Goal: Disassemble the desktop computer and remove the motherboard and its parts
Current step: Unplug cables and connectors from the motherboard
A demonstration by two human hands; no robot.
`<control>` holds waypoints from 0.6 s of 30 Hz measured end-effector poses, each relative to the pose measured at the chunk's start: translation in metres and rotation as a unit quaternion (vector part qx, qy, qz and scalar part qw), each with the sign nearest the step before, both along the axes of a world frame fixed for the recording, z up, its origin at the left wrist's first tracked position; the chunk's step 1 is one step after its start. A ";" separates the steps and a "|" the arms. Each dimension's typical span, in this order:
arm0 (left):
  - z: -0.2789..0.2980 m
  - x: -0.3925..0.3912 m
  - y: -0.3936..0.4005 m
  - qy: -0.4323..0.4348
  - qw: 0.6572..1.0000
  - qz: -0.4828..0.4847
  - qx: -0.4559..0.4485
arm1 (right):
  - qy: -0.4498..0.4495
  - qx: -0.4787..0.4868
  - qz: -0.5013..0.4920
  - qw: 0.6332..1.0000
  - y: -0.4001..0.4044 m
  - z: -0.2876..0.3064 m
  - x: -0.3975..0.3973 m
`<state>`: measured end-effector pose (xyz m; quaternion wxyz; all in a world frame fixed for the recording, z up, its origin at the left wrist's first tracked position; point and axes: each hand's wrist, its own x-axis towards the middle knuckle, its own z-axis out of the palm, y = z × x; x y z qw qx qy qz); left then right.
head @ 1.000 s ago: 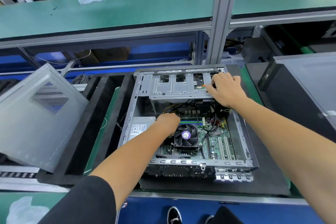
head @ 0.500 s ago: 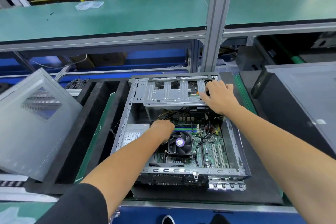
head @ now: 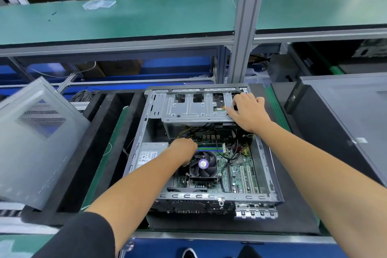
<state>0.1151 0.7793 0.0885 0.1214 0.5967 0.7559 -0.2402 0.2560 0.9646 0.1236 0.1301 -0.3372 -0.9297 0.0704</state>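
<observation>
In the head view, the desktop computer [head: 201, 151] lies on its side with the open face up, on a black mat on the counter [head: 278, 109]; its long axis runs away from the person, the rear port end nearest and the front end far. The case is bare grey sheet steel with punched slots along the rims. At the far end a stamped steel drive cage [head: 194, 109] spans the width, with square cut-outs. The right hand [head: 247, 111] rests on the cage's right end, fingers curled over its edge and into a cut-out, gripping it. Below the cage the green motherboard [head: 238, 172] lies flat in the case floor, with long parallel expansion slots on the right and black cables looping across it. A black round-bladed cooler fan [head: 204, 164] with a purple centre sticker sits on it; the sticker's writing is too small to read. The left hand [head: 184, 148] reaches in just beyond the fan, fingers curled down out of sight, so what it holds cannot be told. A grey power supply [head: 150, 156] with a white label, print unreadable, sits on the left. The removed perforated side panel [head: 35, 140] leans tilted well to the left.
</observation>
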 end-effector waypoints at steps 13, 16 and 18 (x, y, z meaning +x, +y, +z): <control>0.003 0.001 -0.001 0.000 1.000 -0.009 -0.007 | -0.014 0.002 -0.001 1.000 -0.002 0.002 0.000; 0.005 -0.001 0.001 0.000 1.000 -0.017 -0.014 | -0.012 0.007 -0.001 1.000 -0.002 0.002 0.000; 0.003 -0.001 0.002 0.001 1.000 -0.016 -0.011 | -0.010 0.007 -0.001 1.000 -0.002 0.001 0.000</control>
